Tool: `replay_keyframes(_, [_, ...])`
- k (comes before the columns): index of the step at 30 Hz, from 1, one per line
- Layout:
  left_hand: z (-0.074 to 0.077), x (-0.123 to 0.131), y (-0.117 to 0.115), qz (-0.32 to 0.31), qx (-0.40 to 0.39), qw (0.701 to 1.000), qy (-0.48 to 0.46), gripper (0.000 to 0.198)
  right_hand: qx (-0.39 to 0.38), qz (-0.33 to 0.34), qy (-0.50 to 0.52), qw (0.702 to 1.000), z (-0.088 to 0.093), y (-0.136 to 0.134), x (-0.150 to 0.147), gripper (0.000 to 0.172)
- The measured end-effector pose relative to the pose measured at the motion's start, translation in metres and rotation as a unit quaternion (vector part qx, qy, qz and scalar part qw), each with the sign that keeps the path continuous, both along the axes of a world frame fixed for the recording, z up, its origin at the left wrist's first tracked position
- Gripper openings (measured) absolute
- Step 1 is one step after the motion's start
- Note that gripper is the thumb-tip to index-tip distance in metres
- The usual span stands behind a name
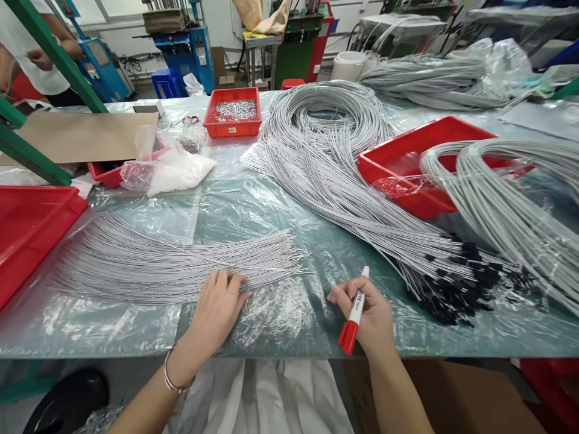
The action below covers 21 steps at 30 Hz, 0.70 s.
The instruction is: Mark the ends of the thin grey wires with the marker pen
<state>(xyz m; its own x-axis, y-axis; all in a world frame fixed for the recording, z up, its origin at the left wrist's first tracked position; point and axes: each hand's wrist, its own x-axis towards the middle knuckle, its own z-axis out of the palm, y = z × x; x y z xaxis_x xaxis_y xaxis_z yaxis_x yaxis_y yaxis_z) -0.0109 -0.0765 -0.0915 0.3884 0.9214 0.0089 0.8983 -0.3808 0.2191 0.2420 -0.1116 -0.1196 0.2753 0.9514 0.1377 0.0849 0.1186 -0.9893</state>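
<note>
The left hand (218, 310) rests palm-down on the near edge of a grey wire bundle (176, 268), its fingers loosely bent, not clenched — probably to steady the strands, whose ends fan out to the right of those fingertips. The right hand (374, 313) has its fingers wrapped around a marker (357, 308), red end towards the body — seemingly tucked in to leave thumb and forefinger free. Black-ended wires (344, 202) lie beyond these fingers, reaching round to their right.

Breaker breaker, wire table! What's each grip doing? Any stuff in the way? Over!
Left grip resting on loose gray wires. Right grip holding red-and-white marker. Nearest clutter: black-ended wire bundle, right side, touching neither grip.
</note>
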Motion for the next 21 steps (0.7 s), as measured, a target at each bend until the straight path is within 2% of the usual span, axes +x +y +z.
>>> replay_keyframes(3, [-0.003,-0.005,0.006,-0.017,0.006,0.998,0.057,0.017,0.027,0.026,-0.063,0.997,0.0,0.002,0.004,0.032])
replay_keyframes(5, [-0.002,-0.004,0.008,-0.031,0.008,0.996,0.079,0.016,0.054,0.042,-0.184,0.981,0.001,0.007,0.012,0.028])
replay_keyframes(6, [-0.001,-0.004,0.009,-0.036,0.014,0.995,0.089,0.016,0.071,0.039,-0.261,0.962,0.003,0.01,0.018,0.023])
replay_keyframes(8, [0.001,-0.003,0.011,-0.042,0.03,0.993,0.102,0.016,0.118,0.006,-0.42,0.9,0.011,0.02,0.034,0.012])
replay_keyframes(10, [0.001,-0.005,0.011,-0.047,0.044,0.993,0.099,0.017,0.132,-0.022,-0.531,0.837,0.023,0.03,0.054,0.018])
replay_keyframes(12, [0.0,-0.007,0.011,-0.051,0.05,0.994,0.086,0.017,0.128,0.012,-0.593,0.795,0.039,0.037,0.071,0.024])
replay_keyframes(13, [-0.001,-0.008,0.011,-0.052,0.052,0.994,0.079,0.018,0.132,0.033,-0.593,0.794,0.047,0.039,0.079,0.024])
replay_keyframes(17, [-0.005,-0.011,0.007,-0.048,0.065,0.995,0.063,0.024,0.149,0.008,-0.57,0.808,0.069,0.042,0.096,0.023])
replay_keyframes(19, [-0.006,-0.011,0.005,-0.044,0.074,0.995,0.055,0.025,0.138,-0.003,-0.582,0.801,0.071,0.04,0.098,0.024])
replay_keyframes(21, [-0.008,-0.012,0.003,-0.045,0.077,0.995,0.048,0.025,0.133,-0.04,-0.563,0.815,0.069,0.037,0.096,0.023])
